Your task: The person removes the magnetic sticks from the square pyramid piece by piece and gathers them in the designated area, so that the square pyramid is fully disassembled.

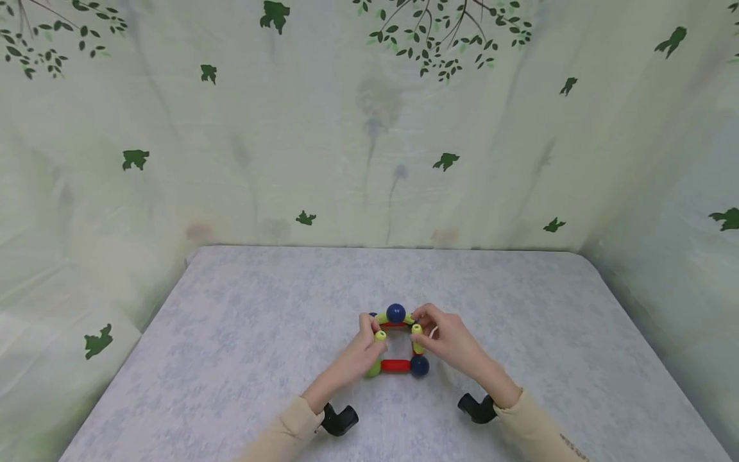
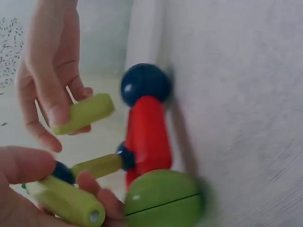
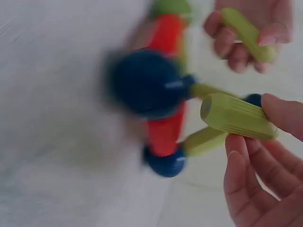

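Between thumb and fingers, my left hand point(image 1: 364, 351) pinches a yellow-green magnetic rod point(image 2: 66, 201), a round metal dot showing on its end. My right hand point(image 1: 456, 337) pinches a matching yellow-green rod point(image 3: 239, 117) on the other side. Both rods are over a frame of magnetic rods and balls on the table. At its near side a red rod point(image 1: 395, 365) joins a green ball point(image 1: 374, 369), below my left hand, to a dark blue ball point(image 1: 419, 366). Farther back, another blue ball point(image 1: 396, 313) sits raised where sloping yellow-green rods point(image 3: 206, 141) meet. My hands partly hide the frame's sides.
The grey mottled table point(image 1: 260, 301) spreads around the frame. Behind it hangs a pale curtain point(image 1: 346, 128) with leaf prints, which also lines both sides. Black curved wrist pieces point(image 1: 340, 420) stick out near both cuffs.
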Motion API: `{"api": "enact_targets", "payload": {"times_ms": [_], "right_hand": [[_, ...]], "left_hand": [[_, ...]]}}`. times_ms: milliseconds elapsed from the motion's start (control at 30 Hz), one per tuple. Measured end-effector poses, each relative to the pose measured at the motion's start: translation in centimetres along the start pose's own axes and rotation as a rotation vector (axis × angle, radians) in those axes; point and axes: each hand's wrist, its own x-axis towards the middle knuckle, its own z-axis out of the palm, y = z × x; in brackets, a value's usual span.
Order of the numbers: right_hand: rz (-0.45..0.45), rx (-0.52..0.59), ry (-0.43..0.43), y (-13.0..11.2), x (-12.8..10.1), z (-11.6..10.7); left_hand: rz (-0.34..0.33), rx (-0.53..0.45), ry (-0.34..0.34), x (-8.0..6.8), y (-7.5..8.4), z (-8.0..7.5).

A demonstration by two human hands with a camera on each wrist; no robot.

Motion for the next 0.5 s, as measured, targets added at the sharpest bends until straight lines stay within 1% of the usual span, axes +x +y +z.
{"api": "enact_targets", "payload": {"times_ms": [33, 100, 233, 300, 367, 500], "right_hand": [[-0.010, -0.043, -0.034, 0.3, -0.2, 0.3], [-0.035, -0.088, -0.059, 0.7, -0.4, 0.9], [-0.075, -0.100, -0.042, 0.4, -0.2, 1.3], [-0.077, -0.108, -0.050, 0.1, -0.1, 1.2], [-0.056, -0.114, -0.095, -0.2, 0.1, 1.0], [-0.013, -0.112, -0.222, -0.4, 0.3, 0.8]], "left_hand": [[0.004, 0.005, -0.007, 0.0, -0.3, 0.3], [0.022, 0.050, 0.025, 0.0, -1.0, 0.8], [0.050, 0.102, 0.161, 0.2, -1.7, 1.3], [0.057, 0.122, 0.203, 0.1, -1.8, 1.4], [0.057, 0.128, 0.215, 0.0, -1.9, 1.4], [0.055, 0.141, 0.190, -0.2, -1.7, 1.2]]}}
